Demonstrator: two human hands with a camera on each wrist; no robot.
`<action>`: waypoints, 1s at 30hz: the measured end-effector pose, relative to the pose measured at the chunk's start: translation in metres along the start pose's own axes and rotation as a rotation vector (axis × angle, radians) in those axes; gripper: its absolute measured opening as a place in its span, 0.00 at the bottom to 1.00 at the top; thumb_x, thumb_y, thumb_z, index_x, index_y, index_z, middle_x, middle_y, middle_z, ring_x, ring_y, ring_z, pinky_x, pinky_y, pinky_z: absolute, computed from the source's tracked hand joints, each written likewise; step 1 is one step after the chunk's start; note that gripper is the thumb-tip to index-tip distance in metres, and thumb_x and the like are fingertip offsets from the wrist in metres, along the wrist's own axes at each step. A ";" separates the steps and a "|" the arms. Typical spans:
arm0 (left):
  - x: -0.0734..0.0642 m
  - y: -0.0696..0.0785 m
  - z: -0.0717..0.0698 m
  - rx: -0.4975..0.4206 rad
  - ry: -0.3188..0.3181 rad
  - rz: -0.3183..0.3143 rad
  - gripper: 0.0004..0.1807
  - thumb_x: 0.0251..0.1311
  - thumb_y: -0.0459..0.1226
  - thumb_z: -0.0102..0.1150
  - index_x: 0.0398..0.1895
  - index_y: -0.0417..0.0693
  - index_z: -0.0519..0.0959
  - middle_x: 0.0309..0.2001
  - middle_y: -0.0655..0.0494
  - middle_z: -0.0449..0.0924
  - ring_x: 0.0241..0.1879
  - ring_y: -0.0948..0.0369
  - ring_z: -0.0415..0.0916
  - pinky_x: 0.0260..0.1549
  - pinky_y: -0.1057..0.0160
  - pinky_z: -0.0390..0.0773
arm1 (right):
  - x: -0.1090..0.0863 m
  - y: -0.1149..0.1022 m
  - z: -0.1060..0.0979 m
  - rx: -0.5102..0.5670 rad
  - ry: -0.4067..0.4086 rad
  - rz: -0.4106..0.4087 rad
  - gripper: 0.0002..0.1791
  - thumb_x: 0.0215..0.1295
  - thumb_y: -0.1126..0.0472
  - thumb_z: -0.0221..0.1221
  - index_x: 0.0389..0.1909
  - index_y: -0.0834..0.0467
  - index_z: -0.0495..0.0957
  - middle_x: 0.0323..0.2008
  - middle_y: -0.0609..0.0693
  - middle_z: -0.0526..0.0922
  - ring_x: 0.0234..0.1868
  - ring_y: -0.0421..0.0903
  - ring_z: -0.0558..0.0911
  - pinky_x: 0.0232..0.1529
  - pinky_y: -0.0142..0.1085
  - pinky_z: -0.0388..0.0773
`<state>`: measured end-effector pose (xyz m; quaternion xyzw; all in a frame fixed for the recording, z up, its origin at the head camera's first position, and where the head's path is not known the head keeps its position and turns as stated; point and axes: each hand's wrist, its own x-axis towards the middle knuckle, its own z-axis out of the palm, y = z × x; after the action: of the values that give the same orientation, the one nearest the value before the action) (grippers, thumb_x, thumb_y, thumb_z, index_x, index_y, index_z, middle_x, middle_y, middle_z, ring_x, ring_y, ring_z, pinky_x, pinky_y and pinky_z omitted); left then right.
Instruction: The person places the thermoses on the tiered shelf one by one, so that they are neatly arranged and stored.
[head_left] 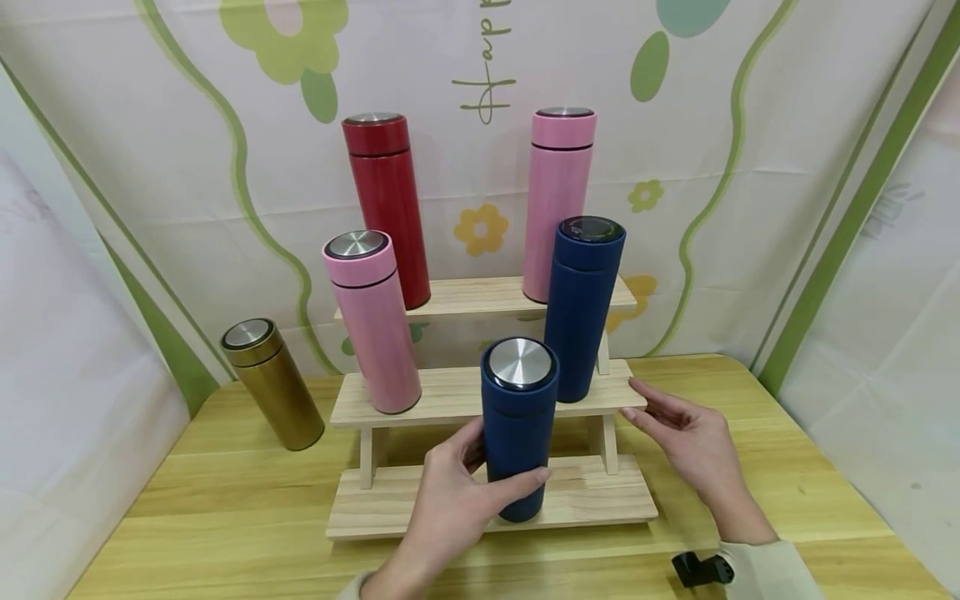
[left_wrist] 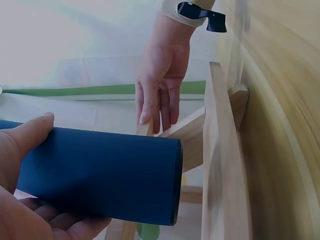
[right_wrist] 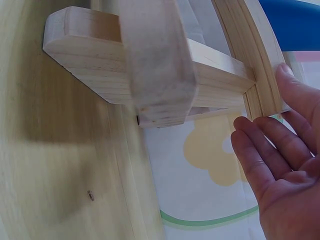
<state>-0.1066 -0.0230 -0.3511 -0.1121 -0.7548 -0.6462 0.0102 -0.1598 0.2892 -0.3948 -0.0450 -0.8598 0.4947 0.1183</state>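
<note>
My left hand (head_left: 457, 492) grips a dark blue thermos (head_left: 517, 442) with a silver-topped lid, thumb in front and fingers behind. In the head view it overlaps the lowest shelf of the wooden tiered stand (head_left: 405, 500); its flat base shows in the left wrist view, where the same thermos (left_wrist: 110, 175) appears sideways. My right hand (head_left: 693, 442) pinches the right end of the middle shelf, thumb at the front edge and index finger at the back. On that shelf stand another blue thermos (head_left: 585, 308) with a black lid top and a pink thermos (head_left: 375, 333).
The top shelf bears a red thermos (head_left: 386, 217) at left and a second pink thermos (head_left: 558, 208) at right. A short gold thermos (head_left: 277, 387) stands on the wooden table (head_left: 247, 500), left of the stand. Behind hangs a flower-printed cloth (head_left: 442, 167).
</note>
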 end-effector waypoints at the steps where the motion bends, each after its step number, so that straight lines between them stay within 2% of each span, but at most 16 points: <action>1: 0.001 0.000 0.002 -0.003 -0.004 0.001 0.30 0.54 0.48 0.85 0.61 0.61 0.85 0.55 0.60 0.91 0.55 0.61 0.87 0.62 0.51 0.84 | 0.000 0.000 0.000 0.001 0.001 0.000 0.32 0.66 0.37 0.73 0.69 0.44 0.84 0.63 0.46 0.87 0.49 0.19 0.84 0.46 0.18 0.81; 15: 0.010 -0.004 0.023 -0.018 -0.020 0.012 0.29 0.54 0.48 0.85 0.60 0.63 0.86 0.53 0.62 0.91 0.54 0.63 0.87 0.60 0.55 0.84 | -0.001 -0.001 0.000 -0.014 0.003 -0.014 0.31 0.68 0.37 0.71 0.69 0.44 0.84 0.65 0.50 0.86 0.48 0.19 0.84 0.46 0.18 0.82; 25: 0.015 -0.005 0.039 -0.044 -0.061 -0.003 0.30 0.55 0.49 0.84 0.63 0.65 0.84 0.56 0.64 0.90 0.56 0.63 0.86 0.62 0.48 0.84 | 0.000 0.001 -0.001 -0.034 -0.003 -0.013 0.31 0.68 0.36 0.70 0.69 0.42 0.83 0.65 0.49 0.86 0.49 0.17 0.82 0.46 0.18 0.81; 30: 0.017 -0.007 0.046 -0.041 -0.070 -0.005 0.31 0.54 0.50 0.85 0.63 0.66 0.84 0.56 0.65 0.89 0.56 0.64 0.86 0.62 0.49 0.84 | -0.001 0.000 0.000 -0.031 -0.006 -0.004 0.31 0.68 0.36 0.70 0.69 0.41 0.83 0.64 0.49 0.87 0.48 0.18 0.83 0.46 0.18 0.81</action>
<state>-0.1188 0.0234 -0.3626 -0.1331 -0.7415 -0.6573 -0.0200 -0.1592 0.2894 -0.3946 -0.0437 -0.8679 0.4810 0.1162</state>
